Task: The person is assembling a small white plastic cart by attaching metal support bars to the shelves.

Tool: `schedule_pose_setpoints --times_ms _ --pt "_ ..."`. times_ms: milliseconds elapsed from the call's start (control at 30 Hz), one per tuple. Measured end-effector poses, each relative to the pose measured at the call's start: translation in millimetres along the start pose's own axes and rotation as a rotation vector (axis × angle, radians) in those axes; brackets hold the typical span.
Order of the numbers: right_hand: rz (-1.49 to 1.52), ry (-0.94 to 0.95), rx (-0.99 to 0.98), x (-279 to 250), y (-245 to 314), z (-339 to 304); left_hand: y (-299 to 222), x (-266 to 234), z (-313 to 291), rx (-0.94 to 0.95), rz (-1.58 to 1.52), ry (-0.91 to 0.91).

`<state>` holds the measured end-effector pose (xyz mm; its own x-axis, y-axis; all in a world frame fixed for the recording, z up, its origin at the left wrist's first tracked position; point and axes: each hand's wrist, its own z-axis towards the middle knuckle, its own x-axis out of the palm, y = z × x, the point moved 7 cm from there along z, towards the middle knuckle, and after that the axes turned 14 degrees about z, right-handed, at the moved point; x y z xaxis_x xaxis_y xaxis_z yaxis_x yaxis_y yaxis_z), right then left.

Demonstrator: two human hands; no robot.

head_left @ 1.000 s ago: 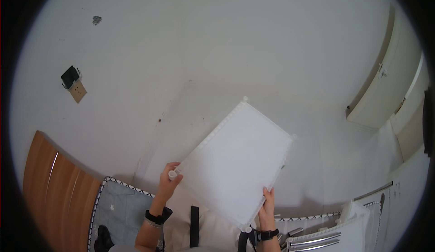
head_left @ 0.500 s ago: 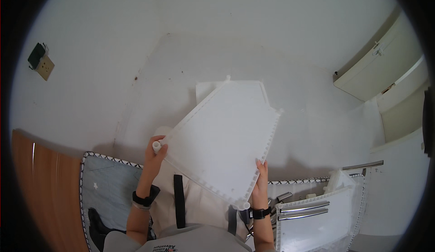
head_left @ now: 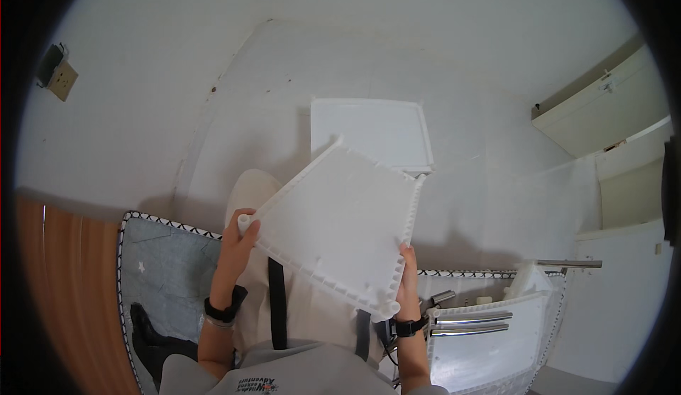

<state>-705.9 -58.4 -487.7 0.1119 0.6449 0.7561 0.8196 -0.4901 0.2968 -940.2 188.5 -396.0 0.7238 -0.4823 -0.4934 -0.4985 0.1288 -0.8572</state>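
Note:
Between my two hands I hold a white plastic shelf panel (head_left: 333, 217) above my lap, with a ribbed rim and round sockets at its corners. My left hand (head_left: 236, 242) grips the left corner beside a tubular socket, the thumb resting on the edge. Along the right edge, my right hand (head_left: 407, 278) is closed on the rim near the lower corner, thumb on top and most fingers hidden underneath. Beyond it, a second white panel (head_left: 372, 129) lies on the floor, its near part covered by the held panel.
At right, another white panel (head_left: 489, 356) lies on the bed's edge with shiny metal tubes (head_left: 472, 324) on it. More tubes (head_left: 443, 298) lie beside it. A grey star-patterned mattress (head_left: 163, 267) and wooden board (head_left: 64, 281) are at left. A white cabinet (head_left: 603, 104) stands far right.
The held panel has tilted and its far end has come nearer to me, so more of the floor panel shows. Both hands keep their grip.

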Motion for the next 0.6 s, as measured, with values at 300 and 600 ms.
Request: schedule_pose_setpoints --times_ms 300,600 --pt "-0.096 0.024 -0.100 8 18 26 7 3 20 0.061 0.136 0.000" --pt "-0.230 0.038 -0.356 99 51 31 -2 18 38 0.193 0.519 0.081"
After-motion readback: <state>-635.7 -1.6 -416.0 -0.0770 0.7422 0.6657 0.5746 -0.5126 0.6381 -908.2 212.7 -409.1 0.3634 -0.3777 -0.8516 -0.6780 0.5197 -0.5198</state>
